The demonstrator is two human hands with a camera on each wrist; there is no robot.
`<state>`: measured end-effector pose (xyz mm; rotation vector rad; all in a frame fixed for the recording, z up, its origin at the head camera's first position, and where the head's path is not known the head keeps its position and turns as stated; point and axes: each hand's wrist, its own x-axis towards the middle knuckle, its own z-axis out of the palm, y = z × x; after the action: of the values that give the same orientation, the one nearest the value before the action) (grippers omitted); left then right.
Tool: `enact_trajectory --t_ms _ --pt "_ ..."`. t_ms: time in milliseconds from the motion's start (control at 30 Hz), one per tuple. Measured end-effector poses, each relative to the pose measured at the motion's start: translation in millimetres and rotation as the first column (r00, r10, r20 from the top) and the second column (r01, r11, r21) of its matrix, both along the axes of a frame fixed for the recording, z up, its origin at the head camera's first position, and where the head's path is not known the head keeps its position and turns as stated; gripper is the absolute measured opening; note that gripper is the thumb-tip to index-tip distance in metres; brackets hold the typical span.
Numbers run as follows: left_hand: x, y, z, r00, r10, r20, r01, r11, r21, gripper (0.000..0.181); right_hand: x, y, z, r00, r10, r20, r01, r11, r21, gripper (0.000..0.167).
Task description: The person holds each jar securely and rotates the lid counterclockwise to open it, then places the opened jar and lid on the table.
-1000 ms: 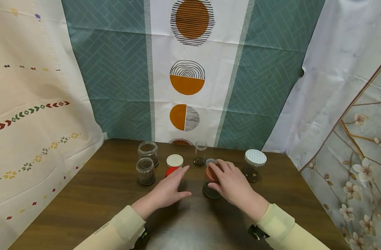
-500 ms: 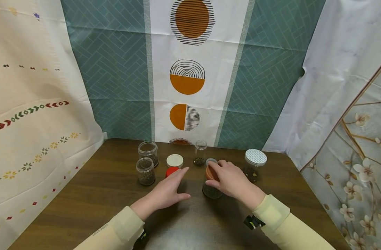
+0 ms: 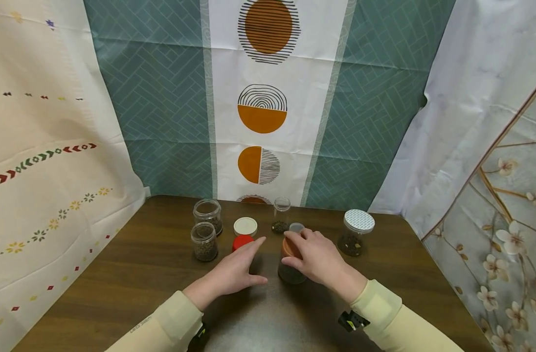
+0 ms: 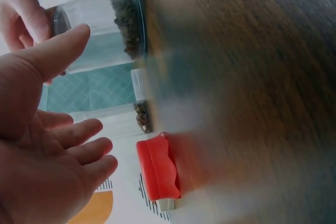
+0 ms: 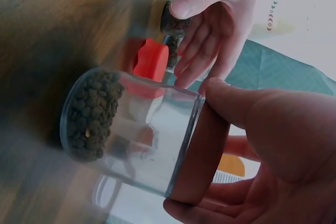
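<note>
My right hand (image 3: 323, 261) grips the orange-brown lid (image 5: 201, 153) on top of a clear glass jar (image 5: 152, 129). Small dark pellets or seeds (image 5: 93, 114) lie in the bottom of that jar. In the head view the jar stands upright on the table, its lid partly hidden by my fingers. To its left, my left hand (image 3: 233, 274) is held with fingers straight and thumb apart, holding nothing. Just beyond its fingertips sits a red lid (image 4: 157, 167) with a wavy edge, partly covered by the hand in the head view.
Two lidless jars (image 3: 204, 242) (image 3: 208, 215) with dark contents stand at the left. Behind the red lid is a cream lid (image 3: 245, 226). A slim open jar (image 3: 281, 215) and a small grey lid (image 3: 296, 227) are farther back. A jar with a patterned white lid (image 3: 359, 221) stands right.
My right hand and the lidded jar have shifted a little to the left, toward my left hand. The left hand has stayed nearly still.
</note>
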<state>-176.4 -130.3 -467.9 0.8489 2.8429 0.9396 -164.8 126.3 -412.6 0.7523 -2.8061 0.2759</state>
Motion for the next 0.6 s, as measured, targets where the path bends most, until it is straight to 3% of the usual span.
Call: enact_trajectory --t_ms 367,600 --pt "-0.1 -1.0 -0.4 0.998 -0.032 0.045 0.032 0.999 0.002 0.106 -1.4 -1 -8.4 0.999 -0.008 0.05 0.016 0.987 -0.159 0.065" --pt "0.6 1.1 0.3 0.997 -0.035 0.073 0.035 0.999 0.002 0.107 -1.6 -2 -12.2 0.99 -0.016 0.142 0.051 0.968 -0.245 0.069"
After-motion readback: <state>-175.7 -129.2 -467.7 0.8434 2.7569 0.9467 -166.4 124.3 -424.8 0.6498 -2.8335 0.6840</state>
